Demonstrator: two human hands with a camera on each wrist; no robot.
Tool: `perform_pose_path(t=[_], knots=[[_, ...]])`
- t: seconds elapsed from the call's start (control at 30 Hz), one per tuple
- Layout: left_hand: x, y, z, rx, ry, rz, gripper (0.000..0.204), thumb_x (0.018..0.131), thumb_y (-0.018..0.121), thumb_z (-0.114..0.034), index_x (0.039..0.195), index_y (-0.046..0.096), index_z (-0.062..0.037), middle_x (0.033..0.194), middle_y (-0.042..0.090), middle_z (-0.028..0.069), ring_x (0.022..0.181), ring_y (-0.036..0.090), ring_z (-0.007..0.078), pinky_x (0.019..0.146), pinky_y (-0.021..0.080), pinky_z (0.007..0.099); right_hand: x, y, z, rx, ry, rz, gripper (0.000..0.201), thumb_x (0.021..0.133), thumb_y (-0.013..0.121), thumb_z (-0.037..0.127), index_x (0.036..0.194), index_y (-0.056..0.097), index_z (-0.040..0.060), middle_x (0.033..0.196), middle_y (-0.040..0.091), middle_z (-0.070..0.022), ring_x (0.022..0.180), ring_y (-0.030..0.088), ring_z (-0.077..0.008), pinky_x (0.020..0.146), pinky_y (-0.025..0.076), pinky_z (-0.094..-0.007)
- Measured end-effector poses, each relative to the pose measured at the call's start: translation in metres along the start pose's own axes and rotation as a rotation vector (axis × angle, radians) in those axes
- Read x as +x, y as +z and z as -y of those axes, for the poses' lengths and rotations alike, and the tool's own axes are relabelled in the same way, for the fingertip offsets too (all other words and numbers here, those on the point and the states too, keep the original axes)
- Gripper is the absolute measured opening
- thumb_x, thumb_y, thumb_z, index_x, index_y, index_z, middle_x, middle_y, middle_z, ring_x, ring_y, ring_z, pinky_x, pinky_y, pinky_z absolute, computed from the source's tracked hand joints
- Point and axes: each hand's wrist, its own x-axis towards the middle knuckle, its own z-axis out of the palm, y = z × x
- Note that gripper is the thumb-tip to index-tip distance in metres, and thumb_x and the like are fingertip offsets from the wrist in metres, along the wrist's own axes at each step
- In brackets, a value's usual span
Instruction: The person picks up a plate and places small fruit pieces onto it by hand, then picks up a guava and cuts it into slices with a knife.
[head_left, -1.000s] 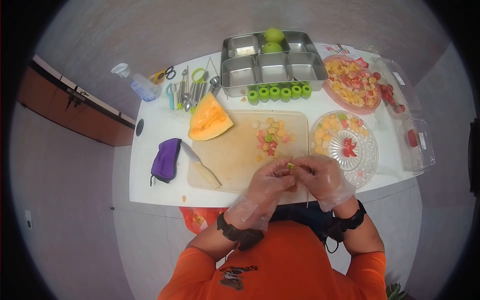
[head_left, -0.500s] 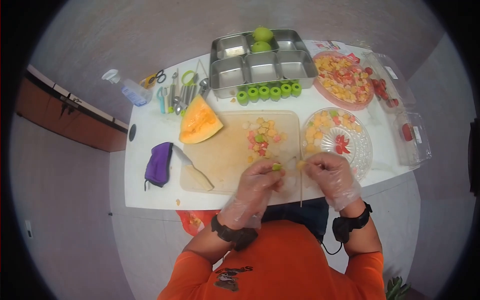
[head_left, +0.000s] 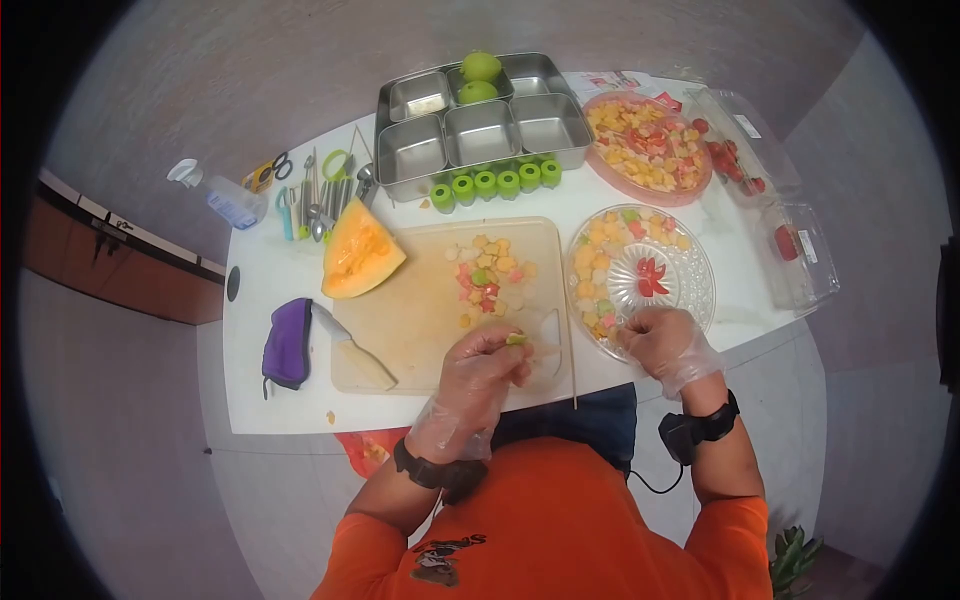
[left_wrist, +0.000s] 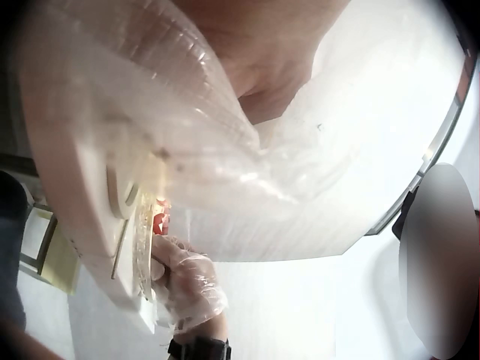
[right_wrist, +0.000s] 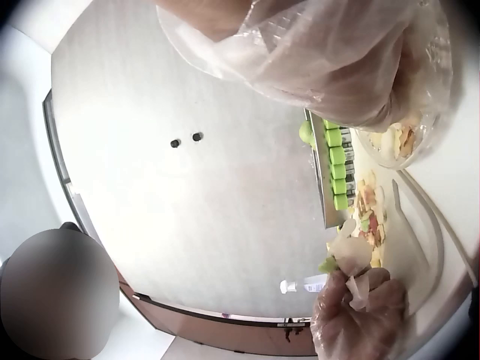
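My gloved left hand (head_left: 468,380) pinches a small green fruit piece (head_left: 516,339) above the near right part of the cutting board (head_left: 400,340). In the right wrist view that green piece (right_wrist: 328,264) shows at the fingertips, with loose glove plastic around them. My gloved right hand (head_left: 668,345) is at the near left rim of the patterned glass plate (head_left: 690,290), fingertips curled down among small fruit pieces, pinching a pale yellow piece mostly hidden by the fingers. Cut fruit lines the plate's left and far sides; red slices (head_left: 652,277) fan at its centre.
Star-shaped fruit pieces (head_left: 490,270), a melon wedge (head_left: 362,255) and a knife (head_left: 355,350) lie on the board. Behind are green-topped cutters (head_left: 486,184), a steel tray (head_left: 480,135) and a pink fruit bowl (head_left: 650,150). A thin stick (head_left: 574,365) lies along the board's right side.
My hands, together a second ago, have parted. The right hand has carried a yellowish fruit piece right to the plate's rim; the left keeps the green piece. The head view has shifted.
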Motion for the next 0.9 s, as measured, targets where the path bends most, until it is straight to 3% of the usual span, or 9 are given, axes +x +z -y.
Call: perform_pose_path(t=[0.2,0.27,0.37,0.47,0.53,0.63,0.83,0.9], knots=[[0.0,0.001,0.0,0.036,-0.006,0.001,0.017,0.088,0.064,0.0,0.105,0.065,-0.0018,0.09,0.068,0.011,0.072,0.063,0.02,0.066,0.05,0.0307,0.005,0.006,-0.004,-0.041,-0.034,-0.023,0.027,0.083,0.072,0.032,0.083,0.073,0.0054,0.079,0.068,-0.0193,0.077,0.067,-0.0366,0.072,0.053,-0.0419],[-0.001,0.004,-0.001,0.027,-0.015,-0.017,0.016,0.086,0.067,-0.001,0.103,0.066,-0.0003,0.087,0.069,0.0096,0.07,0.063,0.017,0.064,0.049,0.0294,0.001,0.002,-0.003,-0.006,-0.03,-0.03,0.028,0.083,0.072,0.033,0.083,0.073,0.0049,0.078,0.068,-0.0194,0.076,0.066,-0.0364,0.071,0.053,-0.042],[-0.002,0.006,0.001,0.065,-0.023,-0.046,0.018,0.086,0.066,0.001,0.104,0.066,-0.0005,0.088,0.068,0.0108,0.071,0.063,0.0188,0.064,0.051,0.0298,-0.007,-0.007,-0.002,0.074,0.06,-0.021,0.027,0.083,0.072,0.031,0.083,0.072,0.0035,0.077,0.067,-0.0186,0.072,0.066,-0.0342,0.069,0.052,-0.0403],[-0.005,0.016,-0.002,0.147,-0.084,-0.071,0.019,0.086,0.068,0.0,0.105,0.066,0.0011,0.087,0.068,0.0104,0.07,0.063,0.0174,0.063,0.051,0.0288,-0.018,-0.011,-0.005,0.131,-0.012,-0.105,0.019,0.082,0.075,0.021,0.085,0.072,0.0026,0.073,0.066,-0.0162,0.067,0.066,-0.0279,0.064,0.051,-0.036],[-0.006,0.024,-0.002,0.22,-0.125,-0.019,0.02,0.087,0.068,-0.001,0.107,0.066,0.0019,0.086,0.068,0.01,0.07,0.063,0.0168,0.062,0.05,0.0283,-0.029,-0.008,-0.007,0.266,-0.222,-0.205,0.013,0.08,0.077,0.013,0.087,0.072,0.0029,0.07,0.065,-0.0128,0.062,0.065,-0.0213,0.057,0.049,-0.0314],[-0.012,0.046,-0.003,0.265,-0.219,0.063,0.022,0.088,0.067,-0.002,0.11,0.066,0.0033,0.086,0.068,0.0089,0.068,0.062,0.0157,0.061,0.05,0.0276,-0.045,0.003,0.008,0.503,-0.309,-0.061,0.015,0.077,0.078,0.01,0.09,0.072,0.0037,0.067,0.064,-0.0099,0.057,0.063,-0.0181,0.053,0.048,-0.0294],[-0.007,0.061,0.006,0.27,-0.255,0.184,0.029,0.093,0.062,-0.003,0.12,0.064,0.0054,0.085,0.065,0.0044,0.066,0.057,0.0106,0.06,0.047,0.0259,-0.042,0.016,0.016,0.325,-0.441,-0.202,0.016,0.075,0.078,0.009,0.089,0.073,0.0048,0.066,0.064,-0.0093,0.057,0.063,-0.02,0.052,0.048,-0.03],[-0.007,0.062,0.007,0.488,-0.17,0.188,0.031,0.094,0.06,-0.004,0.123,0.063,0.005,0.086,0.064,0.0032,0.068,0.056,0.0092,0.063,0.047,0.0242,-0.04,0.021,0.013,0.327,-0.461,-0.231,0.015,0.075,0.078,0.008,0.089,0.073,0.0053,0.066,0.064,-0.0095,0.057,0.063,-0.0205,0.053,0.048,-0.0301]])
